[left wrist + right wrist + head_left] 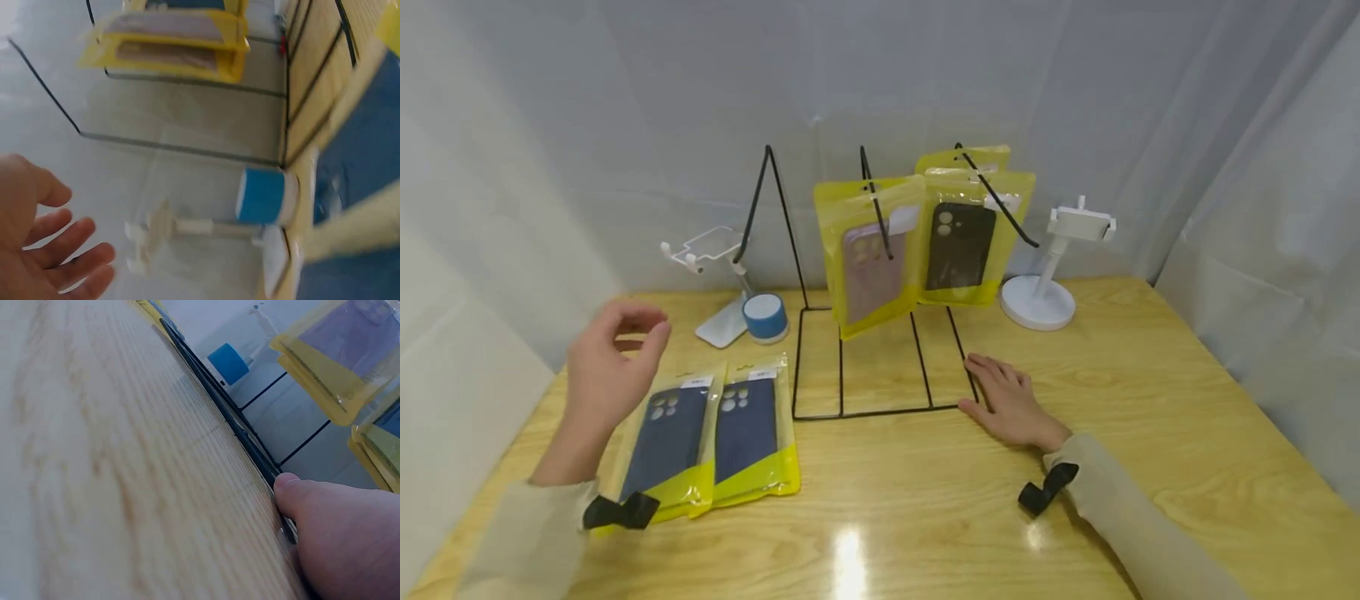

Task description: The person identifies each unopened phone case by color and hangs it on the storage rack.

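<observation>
Nearest me, two cases lie flat on the table, long axes running away from me. Above them I hold my left hand loose, empty. My right hand presses flat against the rack base. White curtain behind.

Glossy wooden table (black wire rack)

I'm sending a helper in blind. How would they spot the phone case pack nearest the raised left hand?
Start at the black wire rack mid-table, then look left to two yellow packs lying flat. The wanted phone case pack is the outer one, below the left hand. Its neighbour lies nearer the rack; the other packs hang.
</observation>
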`<state>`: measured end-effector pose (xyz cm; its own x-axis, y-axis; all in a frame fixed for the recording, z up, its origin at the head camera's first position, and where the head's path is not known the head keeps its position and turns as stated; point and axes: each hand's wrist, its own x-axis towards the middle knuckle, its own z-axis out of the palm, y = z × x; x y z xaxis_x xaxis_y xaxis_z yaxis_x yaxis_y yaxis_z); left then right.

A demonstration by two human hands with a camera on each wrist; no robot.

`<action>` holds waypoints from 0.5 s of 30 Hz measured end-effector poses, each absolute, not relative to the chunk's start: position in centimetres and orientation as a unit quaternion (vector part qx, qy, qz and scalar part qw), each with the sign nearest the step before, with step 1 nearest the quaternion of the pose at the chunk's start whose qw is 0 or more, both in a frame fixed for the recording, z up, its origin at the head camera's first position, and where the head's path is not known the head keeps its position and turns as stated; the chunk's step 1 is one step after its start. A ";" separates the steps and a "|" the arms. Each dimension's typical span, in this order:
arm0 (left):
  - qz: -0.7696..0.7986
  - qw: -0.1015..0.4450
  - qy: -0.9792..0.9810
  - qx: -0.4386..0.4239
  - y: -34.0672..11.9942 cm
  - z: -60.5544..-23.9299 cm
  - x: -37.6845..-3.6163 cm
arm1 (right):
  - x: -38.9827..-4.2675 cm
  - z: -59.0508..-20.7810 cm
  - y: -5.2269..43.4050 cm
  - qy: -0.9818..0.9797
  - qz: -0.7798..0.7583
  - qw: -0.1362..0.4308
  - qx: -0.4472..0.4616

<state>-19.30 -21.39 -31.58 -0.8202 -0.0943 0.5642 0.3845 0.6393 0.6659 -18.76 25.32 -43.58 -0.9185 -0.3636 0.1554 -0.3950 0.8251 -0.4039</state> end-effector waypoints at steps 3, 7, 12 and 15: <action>-0.375 0.214 -0.899 -0.079 -23.6 -32.9 -20.2 | -18.6 -43.7 25.2 -0.956 0.217 0.035 0.194; -0.323 0.112 -0.936 -0.079 -26.2 -34.8 -21.2 | -18.5 -43.7 25.1 -0.957 0.214 0.038 0.193; -0.271 -0.022 -0.961 -0.054 -28.2 -36.4 -22.3 | -18.5 -43.5 25.0 -0.956 0.218 0.036 0.193; -0.252 -0.088 -0.963 -0.038 -28.6 -37.0 -22.7 | -18.5 -43.3 25.1 -0.956 0.216 0.040 0.193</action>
